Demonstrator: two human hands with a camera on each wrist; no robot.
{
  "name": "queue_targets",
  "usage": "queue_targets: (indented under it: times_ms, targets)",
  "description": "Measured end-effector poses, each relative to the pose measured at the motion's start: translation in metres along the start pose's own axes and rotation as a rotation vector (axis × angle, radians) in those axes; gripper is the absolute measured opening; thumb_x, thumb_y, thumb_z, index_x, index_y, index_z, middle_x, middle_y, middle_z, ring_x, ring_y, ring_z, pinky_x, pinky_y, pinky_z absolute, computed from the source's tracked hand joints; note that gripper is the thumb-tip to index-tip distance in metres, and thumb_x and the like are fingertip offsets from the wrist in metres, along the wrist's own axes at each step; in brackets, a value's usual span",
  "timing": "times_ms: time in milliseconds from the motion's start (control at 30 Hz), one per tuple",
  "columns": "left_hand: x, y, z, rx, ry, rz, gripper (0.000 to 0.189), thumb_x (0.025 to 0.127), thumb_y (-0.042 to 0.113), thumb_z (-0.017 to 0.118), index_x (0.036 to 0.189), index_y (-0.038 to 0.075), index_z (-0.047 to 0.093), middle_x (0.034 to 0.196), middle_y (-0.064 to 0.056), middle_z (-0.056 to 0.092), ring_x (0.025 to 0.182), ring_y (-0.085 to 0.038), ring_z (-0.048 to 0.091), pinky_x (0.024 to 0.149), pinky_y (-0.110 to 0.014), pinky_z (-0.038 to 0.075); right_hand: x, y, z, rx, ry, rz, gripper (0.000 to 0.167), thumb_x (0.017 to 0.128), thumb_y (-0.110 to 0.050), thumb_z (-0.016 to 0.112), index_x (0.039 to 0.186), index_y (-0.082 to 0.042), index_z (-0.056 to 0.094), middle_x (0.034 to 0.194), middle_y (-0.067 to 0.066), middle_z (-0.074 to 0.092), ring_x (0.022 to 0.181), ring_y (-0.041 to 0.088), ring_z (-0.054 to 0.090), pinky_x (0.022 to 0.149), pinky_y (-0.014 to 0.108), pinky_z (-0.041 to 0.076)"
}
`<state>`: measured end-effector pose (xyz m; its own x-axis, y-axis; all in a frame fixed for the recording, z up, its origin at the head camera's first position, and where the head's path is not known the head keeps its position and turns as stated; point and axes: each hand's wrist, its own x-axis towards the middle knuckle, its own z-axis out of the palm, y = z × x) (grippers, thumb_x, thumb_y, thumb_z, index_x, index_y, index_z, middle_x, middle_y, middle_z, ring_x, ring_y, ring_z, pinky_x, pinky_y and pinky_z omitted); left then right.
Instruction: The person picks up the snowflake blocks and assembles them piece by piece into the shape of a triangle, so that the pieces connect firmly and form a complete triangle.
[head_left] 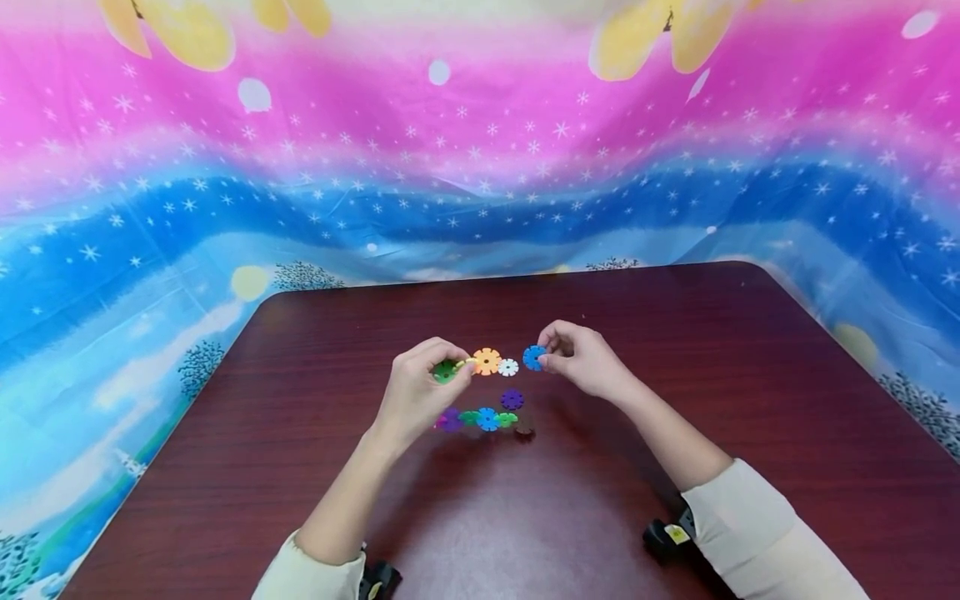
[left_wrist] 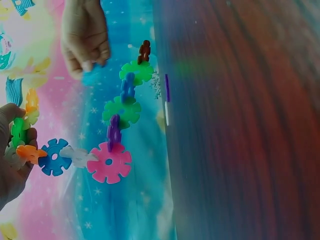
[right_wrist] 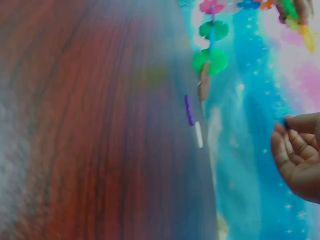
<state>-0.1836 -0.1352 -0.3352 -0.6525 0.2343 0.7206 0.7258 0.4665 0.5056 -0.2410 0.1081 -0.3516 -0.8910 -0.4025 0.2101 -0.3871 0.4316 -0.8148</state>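
My left hand (head_left: 420,387) grips a chain of interlocked snowflake discs near one end. An orange disc (head_left: 487,361) sticks out beyond its fingertips. In the left wrist view the chain hangs in a bent line, past a blue disc (left_wrist: 55,157) and a pink disc (left_wrist: 109,163), up to a brown disc (left_wrist: 144,51) at the far end. My right hand (head_left: 585,358) pinches a single blue disc (head_left: 534,357) between thumb and fingers, apart from the chain. The left palm hides part of the chain.
A purple disc (head_left: 512,400) and a white disc (head_left: 508,367) lie loose and flat on the dark wood table (head_left: 562,517). A patterned cloth (head_left: 480,150) hangs around the table's back and sides.
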Motion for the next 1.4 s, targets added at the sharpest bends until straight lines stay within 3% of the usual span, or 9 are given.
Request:
queue_targets:
  times_ms: [167,267,433,667,1167,1400]
  targets:
    - [0.001,0.003,0.004,-0.009,-0.020,-0.002,0.007,0.075,0.000,0.072,0.078,0.004,0.067,0.075,0.002,0.061,0.064,-0.007,0.052,0.053,-0.022,0.046,-0.009,-0.013,-0.003,0.153,0.034,-0.029,0.012,0.088,-0.001,0.060,0.094,-0.002,0.050,0.085,0.012,0.060,0.077,0.024,0.061,0.070,0.036,0.052]
    - [0.001,0.003,0.006,-0.015,-0.032,-0.006,0.006,0.077,0.002,0.072,0.077,0.005,0.067,0.075,0.003,0.061,0.065,-0.007,0.053,0.053,-0.023,0.046,-0.014,-0.017,-0.002,0.197,0.029,-0.052,0.012,0.089,-0.001,0.059,0.094,-0.003,0.049,0.086,0.013,0.061,0.079,0.025,0.061,0.069,0.034,0.051]
    - [0.001,0.005,0.008,-0.019,-0.043,-0.011,0.006,0.078,0.003,0.071,0.077,0.006,0.067,0.075,0.004,0.061,0.067,-0.006,0.054,0.053,-0.022,0.046,-0.018,-0.022,0.001,0.183,0.020,-0.118,0.012,0.088,-0.004,0.061,0.094,-0.004,0.050,0.083,0.011,0.059,0.075,0.022,0.059,0.060,0.031,0.048]
    - [0.001,0.006,0.010,-0.022,-0.051,-0.011,0.007,0.077,0.002,0.072,0.077,0.006,0.067,0.075,0.004,0.061,0.067,-0.006,0.054,0.054,-0.021,0.046,-0.021,-0.025,0.003,0.188,0.022,-0.159,0.012,0.087,-0.001,0.061,0.093,-0.003,0.051,0.083,0.010,0.058,0.074,0.020,0.060,0.061,0.035,0.049]
    - [-0.001,0.009,0.012,-0.021,-0.103,-0.007,0.006,0.078,0.001,0.072,0.080,0.005,0.067,0.077,0.002,0.062,0.067,-0.005,0.054,0.051,-0.018,0.044,-0.021,-0.027,0.007,0.123,0.042,-0.211,0.009,0.086,0.001,0.062,0.087,-0.006,0.055,0.080,0.006,0.058,0.070,0.020,0.055,0.059,0.026,0.045]
    - [0.000,0.010,0.011,-0.048,-0.085,-0.013,0.005,0.078,0.001,0.071,0.078,0.004,0.067,0.075,0.001,0.063,0.064,-0.007,0.053,0.051,-0.020,0.044,-0.020,-0.030,0.009,0.103,0.050,-0.262,0.013,0.084,0.003,0.063,0.084,-0.007,0.055,0.078,0.003,0.060,0.070,0.023,0.059,0.060,0.027,0.048]
